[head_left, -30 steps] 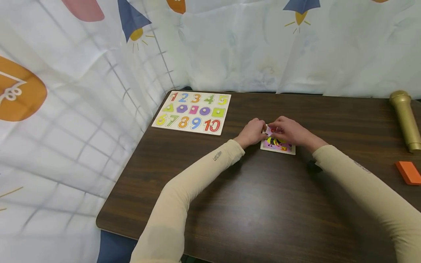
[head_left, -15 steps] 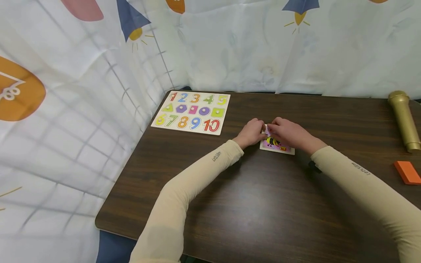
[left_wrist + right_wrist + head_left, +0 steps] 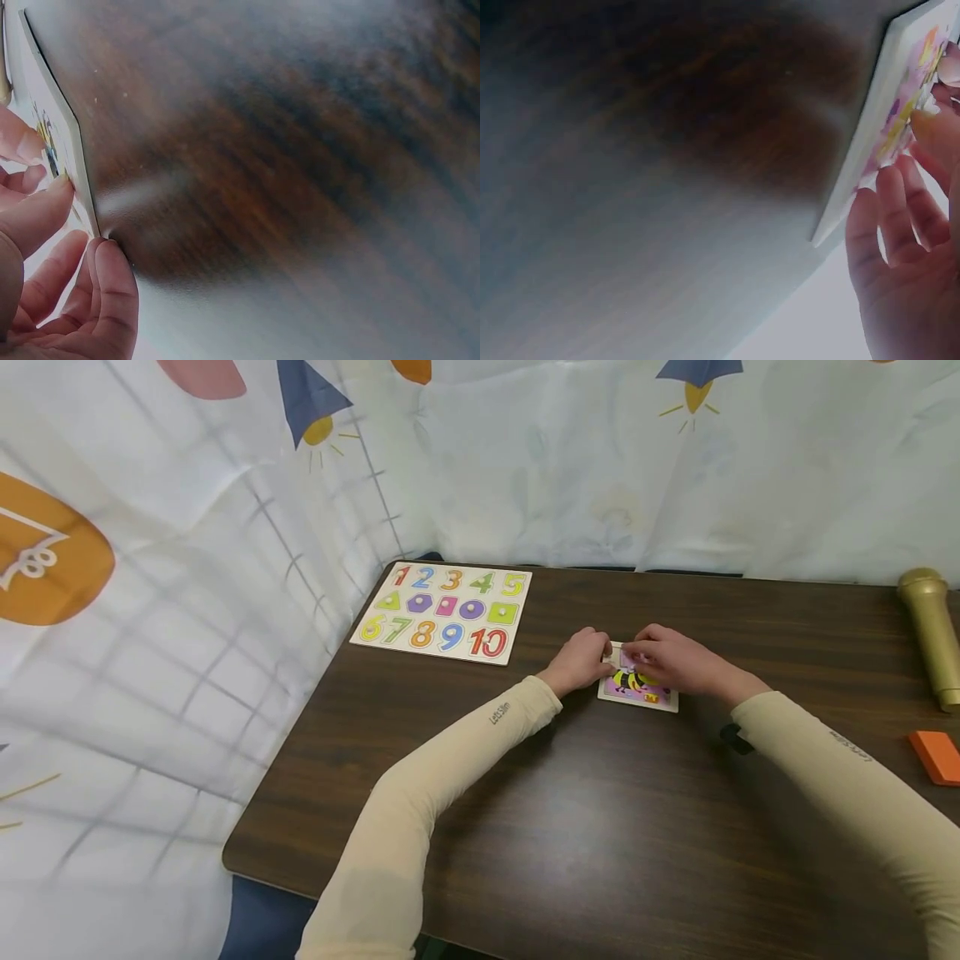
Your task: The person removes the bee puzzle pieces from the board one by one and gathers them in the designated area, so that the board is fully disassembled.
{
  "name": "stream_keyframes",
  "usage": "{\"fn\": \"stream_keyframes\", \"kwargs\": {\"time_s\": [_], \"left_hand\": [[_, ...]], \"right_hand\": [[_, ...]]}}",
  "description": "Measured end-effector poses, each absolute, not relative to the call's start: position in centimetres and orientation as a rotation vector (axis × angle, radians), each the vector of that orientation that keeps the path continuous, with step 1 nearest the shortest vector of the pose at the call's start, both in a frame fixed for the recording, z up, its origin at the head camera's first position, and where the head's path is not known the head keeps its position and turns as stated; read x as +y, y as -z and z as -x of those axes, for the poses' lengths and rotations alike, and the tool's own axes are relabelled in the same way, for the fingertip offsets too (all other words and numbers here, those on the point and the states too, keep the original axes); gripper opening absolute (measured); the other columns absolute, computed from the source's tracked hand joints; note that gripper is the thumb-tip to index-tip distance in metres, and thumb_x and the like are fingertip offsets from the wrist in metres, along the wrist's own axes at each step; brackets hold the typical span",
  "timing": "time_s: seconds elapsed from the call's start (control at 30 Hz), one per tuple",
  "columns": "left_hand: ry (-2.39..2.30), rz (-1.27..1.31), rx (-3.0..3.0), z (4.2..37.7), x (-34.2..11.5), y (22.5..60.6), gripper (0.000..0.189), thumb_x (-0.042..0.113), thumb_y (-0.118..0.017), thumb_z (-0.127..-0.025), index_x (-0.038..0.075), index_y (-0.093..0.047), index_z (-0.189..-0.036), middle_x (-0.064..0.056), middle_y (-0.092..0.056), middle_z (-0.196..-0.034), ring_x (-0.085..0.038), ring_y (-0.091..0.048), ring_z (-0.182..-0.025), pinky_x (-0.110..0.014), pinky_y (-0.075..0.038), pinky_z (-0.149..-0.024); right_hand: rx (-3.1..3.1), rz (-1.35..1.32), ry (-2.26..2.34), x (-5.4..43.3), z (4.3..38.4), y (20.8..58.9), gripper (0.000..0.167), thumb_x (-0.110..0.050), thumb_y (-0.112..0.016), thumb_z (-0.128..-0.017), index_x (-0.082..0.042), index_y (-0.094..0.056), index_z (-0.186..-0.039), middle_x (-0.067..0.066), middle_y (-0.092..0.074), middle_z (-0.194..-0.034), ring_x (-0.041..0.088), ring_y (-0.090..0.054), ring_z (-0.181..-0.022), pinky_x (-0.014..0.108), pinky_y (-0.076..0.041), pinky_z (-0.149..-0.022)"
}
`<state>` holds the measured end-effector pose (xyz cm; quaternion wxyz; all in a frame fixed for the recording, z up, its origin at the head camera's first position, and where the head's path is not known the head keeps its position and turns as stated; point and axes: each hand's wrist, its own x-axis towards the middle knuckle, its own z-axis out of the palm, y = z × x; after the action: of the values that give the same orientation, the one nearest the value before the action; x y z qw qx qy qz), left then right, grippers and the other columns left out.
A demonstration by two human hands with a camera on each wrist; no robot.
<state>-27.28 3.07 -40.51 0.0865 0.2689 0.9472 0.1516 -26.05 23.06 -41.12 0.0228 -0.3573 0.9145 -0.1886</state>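
Observation:
A small square jigsaw puzzle (image 3: 639,697) with a yellow and black bee on pink lies flat near the table's middle in the head view. My left hand (image 3: 579,661) grips its left edge. In the left wrist view the left thumb (image 3: 46,212) lies on the picture while the fingers bend at the board's corner. My right hand (image 3: 678,662) reaches over the upper right part, thumb and fingers bent together at a puzzle piece. The right wrist view has the right thumb (image 3: 932,133) over the picture and the other fingertips along the board's edge; the piece is mostly hidden.
A number and shape board (image 3: 441,612) lies at the back left of the dark wooden table (image 3: 600,827). On the right are a gold microphone-shaped object (image 3: 930,639) and an orange block (image 3: 937,757). A patterned white curtain (image 3: 525,468) hangs along the back and left.
My right hand has shifted slightly right and its fingers have spread a little, showing more of the puzzle's upper part. The left hand keeps its hold on the edge.

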Motion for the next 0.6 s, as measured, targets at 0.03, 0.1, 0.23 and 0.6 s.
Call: {"fn": "stream_keyframes", "kwargs": {"time_s": [0.03, 0.1, 0.23, 0.6], "left_hand": [[-0.451, -0.798, 2.821, 27.28, 3.11, 40.5, 0.03, 0.027, -0.068, -0.093, 0.005, -0.066, -0.113, -0.006, -0.061, -0.105, -0.016, -0.052, -0.096, -0.026, -0.045, -0.082], [-0.446, -0.792, 2.824, 27.29, 3.15, 40.51, 0.03, 0.027, -0.069, -0.093, 0.005, -0.066, -0.113, -0.006, -0.061, -0.105, -0.016, -0.052, -0.096, -0.026, -0.045, -0.082], [-0.434, -0.776, 2.831, 27.38, 3.2, 40.65, 0.03, 0.028, -0.069, -0.093, 0.006, -0.066, -0.112, -0.005, -0.06, -0.104, -0.015, -0.052, -0.096, -0.026, -0.044, -0.082], [-0.438, -0.775, 2.827, 27.38, 3.22, 40.55, 0.03, 0.028, -0.068, -0.093, 0.005, -0.066, -0.112, -0.005, -0.06, -0.105, -0.015, -0.053, -0.095, -0.025, -0.045, -0.081]], "right_hand": [[2.831, 1.106, 0.599, 23.15, 26.05, 41.15, 0.034, -0.004, -0.069, -0.089, 0.003, -0.064, -0.122, 0.017, -0.057, -0.11, 0.029, -0.055, -0.097, 0.047, -0.05, -0.086], [2.828, 1.101, 0.623, 23.31, 26.05, 41.2, 0.032, -0.005, -0.069, -0.09, 0.002, -0.065, -0.12, 0.016, -0.058, -0.109, 0.028, -0.055, -0.095, 0.047, -0.05, -0.085], [2.834, 1.092, 0.624, 23.53, 26.05, 41.14, 0.028, -0.005, -0.069, -0.09, 0.0, -0.065, -0.118, 0.014, -0.058, -0.107, 0.026, -0.055, -0.092, 0.046, -0.049, -0.082], [2.775, 0.886, 0.693, 24.03, 25.83, 41.04, 0.04, -0.019, -0.068, -0.092, 0.002, -0.062, -0.126, 0.018, -0.054, -0.116, 0.029, -0.051, -0.099, 0.047, -0.047, -0.085]]}}
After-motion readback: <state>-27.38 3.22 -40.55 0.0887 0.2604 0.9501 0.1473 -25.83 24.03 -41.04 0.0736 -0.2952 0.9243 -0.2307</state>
